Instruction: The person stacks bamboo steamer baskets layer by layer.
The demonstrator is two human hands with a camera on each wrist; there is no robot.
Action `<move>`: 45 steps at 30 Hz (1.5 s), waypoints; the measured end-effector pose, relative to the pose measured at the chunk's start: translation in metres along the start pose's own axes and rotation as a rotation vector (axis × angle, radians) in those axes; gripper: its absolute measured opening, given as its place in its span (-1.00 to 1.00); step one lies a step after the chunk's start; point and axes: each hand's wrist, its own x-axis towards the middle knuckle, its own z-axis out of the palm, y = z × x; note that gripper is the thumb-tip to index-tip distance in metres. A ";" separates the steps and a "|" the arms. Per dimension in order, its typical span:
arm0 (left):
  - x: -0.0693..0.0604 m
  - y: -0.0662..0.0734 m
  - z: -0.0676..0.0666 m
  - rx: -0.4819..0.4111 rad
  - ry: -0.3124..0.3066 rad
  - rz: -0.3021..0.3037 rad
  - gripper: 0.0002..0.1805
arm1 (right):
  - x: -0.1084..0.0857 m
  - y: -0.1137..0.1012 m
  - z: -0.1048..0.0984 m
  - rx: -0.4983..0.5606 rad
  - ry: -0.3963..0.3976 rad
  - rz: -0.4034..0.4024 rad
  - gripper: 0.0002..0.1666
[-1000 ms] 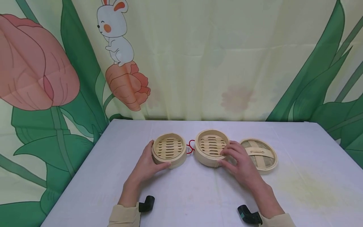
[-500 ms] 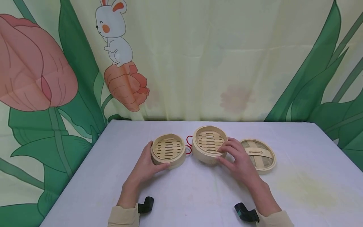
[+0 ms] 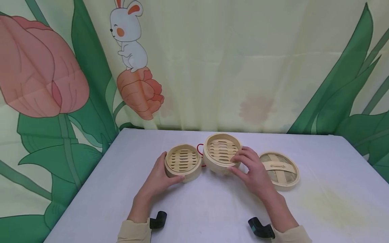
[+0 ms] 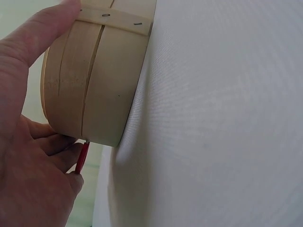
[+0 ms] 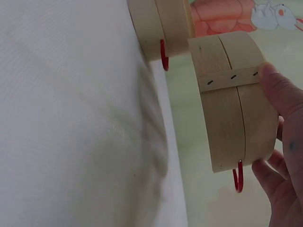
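Two small round bamboo steamer baskets with slatted bottoms and red cord loops are held side by side. My left hand [image 3: 160, 177] grips the left steamer basket [image 3: 183, 159], thumb on its near side and fingers round its left; in the left wrist view this basket [image 4: 104, 85] sits on the table. My right hand [image 3: 253, 172] pinches the right steamer basket [image 3: 222, 150] at its right rim. The right wrist view shows that basket [image 5: 232, 109] raised off the cloth and tilted, with a red loop [image 5: 238, 177] at its lower side.
A round woven bamboo lid [image 3: 279, 169] with a strap handle lies on the white-covered table [image 3: 212, 216], to the right behind my right hand. A printed curtain [image 3: 212, 67] hangs behind the table. Black wrist devices [image 3: 158, 220] sit at both cuffs.
My right hand has lifted the right steamer basket off the table and brought it left, up against the left basket's side. My left hand keeps its basket in place.
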 end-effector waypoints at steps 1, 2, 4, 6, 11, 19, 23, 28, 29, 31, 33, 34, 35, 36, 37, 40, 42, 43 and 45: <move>0.000 0.000 0.000 0.001 -0.001 -0.004 0.38 | 0.001 0.000 0.001 0.009 0.009 -0.019 -0.62; 0.000 0.000 0.001 0.000 -0.001 -0.006 0.39 | 0.002 -0.001 0.002 0.019 0.017 -0.036 -0.62; 0.000 0.000 0.001 -0.001 0.000 -0.009 0.39 | 0.005 -0.002 0.003 0.029 0.023 -0.053 -0.63; 0.000 0.000 0.002 -0.001 0.001 -0.008 0.39 | 0.007 -0.005 0.003 0.030 0.023 -0.050 -0.64; 0.000 0.000 0.002 0.003 0.002 -0.010 0.40 | 0.012 -0.011 0.003 0.000 0.013 -0.006 -0.65; 0.000 0.000 0.002 0.001 0.005 -0.025 0.41 | 0.019 -0.013 0.003 -0.013 0.022 -0.021 -0.63; 0.001 -0.002 0.001 -0.004 0.007 0.002 0.39 | 0.022 -0.013 0.004 0.010 0.032 -0.049 -0.62; 0.001 -0.002 0.001 -0.003 0.009 0.025 0.39 | 0.026 -0.014 0.006 0.023 0.039 -0.069 -0.62; 0.001 -0.002 0.001 -0.003 0.008 0.019 0.39 | 0.026 -0.014 0.006 0.026 0.039 -0.071 -0.61; 0.001 -0.002 0.001 -0.009 0.006 0.017 0.40 | 0.027 -0.015 0.007 0.030 0.035 -0.072 -0.61; 0.001 -0.002 0.001 -0.015 0.007 0.021 0.40 | 0.028 -0.016 0.008 0.036 0.033 -0.075 -0.61; 0.001 -0.002 0.001 -0.017 0.007 0.023 0.40 | 0.028 -0.016 0.008 0.038 0.034 -0.078 -0.60; 0.001 -0.002 0.001 -0.018 0.008 0.025 0.40 | 0.029 -0.016 0.009 0.040 0.034 -0.082 -0.60; 0.001 -0.002 0.001 -0.019 0.008 0.028 0.40 | 0.029 -0.017 0.009 0.042 0.034 -0.084 -0.60; 0.001 -0.002 0.001 -0.018 0.009 0.031 0.39 | 0.030 -0.017 0.009 0.045 0.034 -0.087 -0.60; 0.001 -0.003 0.001 -0.016 0.010 0.032 0.39 | 0.031 -0.018 0.010 0.052 0.033 -0.098 -0.61; 0.001 -0.003 0.001 -0.016 0.011 0.027 0.40 | 0.032 -0.018 0.011 0.057 0.030 -0.103 -0.62; 0.001 -0.003 0.001 -0.017 0.012 0.025 0.40 | 0.032 -0.019 0.012 0.058 0.029 -0.105 -0.62; 0.001 -0.002 0.001 -0.017 0.012 0.021 0.40 | 0.033 -0.019 0.013 0.064 0.029 -0.112 -0.62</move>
